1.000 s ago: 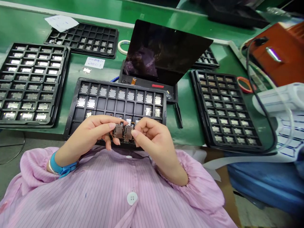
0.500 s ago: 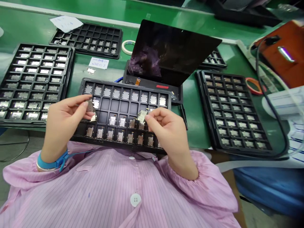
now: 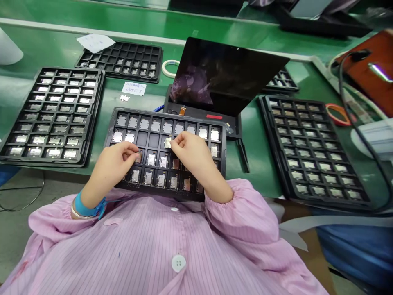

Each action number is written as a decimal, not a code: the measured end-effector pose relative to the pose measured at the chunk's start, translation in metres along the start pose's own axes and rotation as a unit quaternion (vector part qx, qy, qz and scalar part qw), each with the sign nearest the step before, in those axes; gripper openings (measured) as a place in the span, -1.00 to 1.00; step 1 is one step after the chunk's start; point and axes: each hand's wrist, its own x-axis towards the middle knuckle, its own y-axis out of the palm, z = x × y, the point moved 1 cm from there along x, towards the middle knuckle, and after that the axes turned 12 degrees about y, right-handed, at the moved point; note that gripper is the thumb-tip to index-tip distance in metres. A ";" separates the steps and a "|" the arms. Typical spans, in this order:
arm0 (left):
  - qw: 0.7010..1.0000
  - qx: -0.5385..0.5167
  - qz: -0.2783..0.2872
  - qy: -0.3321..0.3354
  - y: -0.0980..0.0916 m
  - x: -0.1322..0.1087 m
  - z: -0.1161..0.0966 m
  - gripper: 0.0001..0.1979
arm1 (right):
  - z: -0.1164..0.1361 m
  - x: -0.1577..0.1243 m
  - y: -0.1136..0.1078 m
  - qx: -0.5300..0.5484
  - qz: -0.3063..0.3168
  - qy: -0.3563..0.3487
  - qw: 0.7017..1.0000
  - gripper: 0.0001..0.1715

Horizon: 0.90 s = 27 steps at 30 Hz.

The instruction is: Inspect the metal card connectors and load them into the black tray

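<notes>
A black compartment tray [image 3: 153, 140] lies in front of me, its pockets holding several small silvery circuit boards [image 3: 150, 159]. My right hand [image 3: 195, 157] is over the tray's right half. Its thumb and forefinger pinch one small circuit board [image 3: 168, 142], at an upper-middle pocket. My left hand [image 3: 113, 167] rests over the tray's left side, fingertips closed on another small circuit board [image 3: 139, 156] at a pocket in the third row. That piece is partly hidden by the fingers. Flat silvery pieces [image 3: 156, 125] line the back row.
Filled black trays stand at the left [image 3: 55, 112] and right [image 3: 316, 149]. Behind lie a partly filled tray [image 3: 138, 49], a tape roll [image 3: 170, 68], a handwritten label [image 3: 134, 88] and a loose silvery part [image 3: 124, 98]. A dark tilted panel [image 3: 227, 78] rises behind my tray; black tweezers [image 3: 242, 155] lie beside it.
My left hand has come down from the second row to a third-row pocket, and a flat piece now lies in the second row there. My right hand has moved left and toward the back with its board.
</notes>
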 end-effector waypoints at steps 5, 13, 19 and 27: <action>0.995 0.087 0.012 0.040 0.005 0.000 0.004 -0.83 | -0.023 0.002 -0.017 0.052 -0.073 -0.007 0.996 -0.78; 0.995 0.088 -0.014 0.051 0.000 -0.006 0.012 -0.80 | -0.086 0.039 -0.069 -0.059 -0.154 -0.020 0.986 -0.86; 0.987 0.150 -0.032 0.044 -0.008 0.028 -0.006 -0.81 | -0.086 0.048 -0.068 -0.033 -0.155 -0.050 0.986 -0.84; 0.981 0.187 0.018 0.038 -0.006 0.045 0.002 -0.77 | -0.093 0.040 -0.070 0.080 -0.090 -0.021 0.992 -0.83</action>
